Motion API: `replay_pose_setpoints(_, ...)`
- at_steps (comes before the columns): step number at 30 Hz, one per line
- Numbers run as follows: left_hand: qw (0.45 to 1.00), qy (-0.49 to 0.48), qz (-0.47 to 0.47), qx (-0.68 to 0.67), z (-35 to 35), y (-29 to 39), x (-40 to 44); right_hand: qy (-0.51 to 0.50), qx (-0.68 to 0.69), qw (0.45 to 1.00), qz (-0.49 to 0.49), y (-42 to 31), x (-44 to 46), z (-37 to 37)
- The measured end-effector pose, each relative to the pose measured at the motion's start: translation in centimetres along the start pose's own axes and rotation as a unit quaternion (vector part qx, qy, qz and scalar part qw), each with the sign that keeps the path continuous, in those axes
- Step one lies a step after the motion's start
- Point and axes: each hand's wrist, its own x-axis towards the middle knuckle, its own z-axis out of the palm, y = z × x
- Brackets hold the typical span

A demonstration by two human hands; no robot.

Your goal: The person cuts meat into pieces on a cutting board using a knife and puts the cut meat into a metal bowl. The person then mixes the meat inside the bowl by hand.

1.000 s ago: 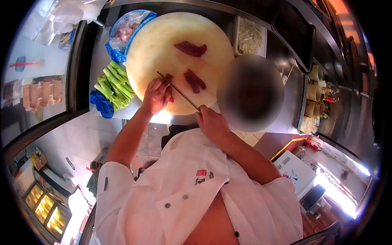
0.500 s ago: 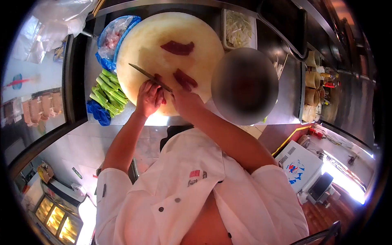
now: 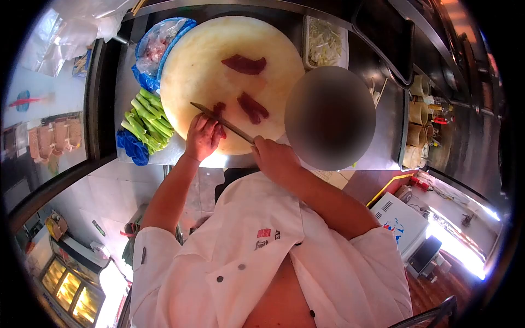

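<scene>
A large round pale cutting board point(image 3: 191, 65) carries several dark red pieces of raw meat. With curled fingers, my left hand point(image 3: 203, 136) holds a small piece of meat point(image 3: 219, 109) down near the board's front left edge. My right hand point(image 3: 275, 158) is closed round the handle of a knife point(image 3: 228, 124). Its blade lies slantwise across the meat, right against my left fingertips, with the tip pointing to the far left. Beyond the blade lie two more pieces, a folded one point(image 3: 252, 108) and a flat one point(image 3: 244, 64). My left palm hides part of the held piece.
Green vegetable stalks point(image 3: 149, 120) lie left of the board, beside a blue plastic bag point(image 3: 132, 146). Behind them stands a blue-lined container point(image 3: 153, 46). A white tray of pale shreds point(image 3: 325, 44) is at the back right. A blurred round patch covers the board's right side.
My right hand has drawn the knife back toward the right and nearer my body, so its tip has come closer to my left hand. My left hand still holds the meat.
</scene>
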Motion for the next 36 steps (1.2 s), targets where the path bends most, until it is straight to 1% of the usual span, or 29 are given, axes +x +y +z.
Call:
replay_pose_setpoints(3,0.999,0.010,0.022,0.026,-0.1,0.5,0.2,0.010,0.009,1.000,0.001,0.6,-0.6,0.5)
replay_pose_setpoints(6,0.999,0.010,0.004,0.034,-0.3,0.7,0.3,0.025,0.026,0.999,-0.002,0.7,-0.6,0.6)
replay_pose_setpoints(9,0.999,0.014,0.015,0.047,-0.1,0.6,0.4,0.020,0.012,1.000,-0.009,0.8,0.3,1.1)
replay_pose_setpoints(11,0.999,0.013,0.009,0.039,-0.1,0.8,0.4,0.045,0.000,0.998,-0.043,0.8,1.7,2.0)
replay_pose_setpoints(15,0.999,0.005,0.006,0.033,-0.4,1.1,0.8,0.073,-0.011,0.994,-0.076,-0.1,7.2,3.8)
replay_pose_setpoints(17,1.000,0.010,0.005,0.021,-0.6,1.6,1.0,0.150,-0.009,0.978,-0.144,-0.6,9.2,4.5)
replay_pose_setpoints(18,1.000,0.008,-0.004,0.024,-0.6,1.7,0.8,0.151,-0.009,0.978,-0.146,-0.7,9.3,4.2)
replay_pose_setpoints(20,0.999,0.009,-0.014,0.027,-0.3,2.1,0.5,0.136,0.024,0.982,-0.128,-0.2,9.3,3.5)
replay_pose_setpoints(21,0.999,0.036,-0.025,0.027,-0.2,2.6,0.1,0.135,0.022,0.982,-0.130,-0.5,8.4,2.0)
replay_pose_setpoints(22,0.997,0.062,-0.038,0.027,0.0,2.9,-0.4,0.073,0.029,0.994,-0.077,-1.2,6.6,-0.4)
replay_pose_setpoints(23,0.997,0.062,-0.042,0.027,0.3,2.9,-0.8,0.010,0.036,0.999,-0.022,-1.4,5.1,-1.5)
replay_pose_setpoints(25,0.995,0.083,-0.043,0.020,0.9,2.9,-1.3,0.016,0.011,0.999,-0.043,-0.2,3.0,-0.9)
replay_pose_setpoints(27,0.996,0.071,-0.038,0.030,0.5,3.0,-1.0,0.027,-0.014,0.998,-0.063,0.8,1.3,-0.5)
replay_pose_setpoints(29,0.997,0.058,-0.032,0.039,0.4,2.9,-0.9,0.001,-0.003,0.998,-0.059,1.5,0.2,-0.2)
replay_pose_setpoints(31,0.998,0.020,-0.027,0.047,0.2,2.7,-1.1,-0.002,-0.001,0.999,-0.051,1.6,-0.4,-0.2)
replay_pose_setpoints(32,0.998,0.019,-0.026,0.046,0.3,2.6,-1.1,-0.004,0.000,0.999,-0.043,1.7,-0.5,-0.3)
replay_pose_setpoints(34,0.998,0.049,-0.024,0.041,0.6,2.7,-0.9,-0.017,-0.007,0.999,-0.030,1.4,-0.4,-0.5)
replay_pose_setpoints(36,0.998,0.047,-0.019,0.032,0.5,2.8,-0.8,-0.025,-0.013,0.999,-0.020,1.1,0.3,-0.2)
